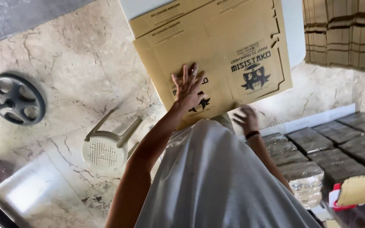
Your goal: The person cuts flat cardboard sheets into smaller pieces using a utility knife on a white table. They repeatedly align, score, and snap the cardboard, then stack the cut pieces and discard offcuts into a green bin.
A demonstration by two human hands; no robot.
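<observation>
Flat unfolded brown cardboard box blank (216,46) with printed black penguin logo, left hand (189,86) pressed on it, fingers spread wide, holding nothing, right hand (246,119) blurred at its lower edge, grip not discernible

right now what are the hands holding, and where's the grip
No closed grip shows. The left hand presses flat, fingers spread, on the flat tan printed cardboard box blank near its lower edge; the right hand is at that lower edge, blurred.
</observation>
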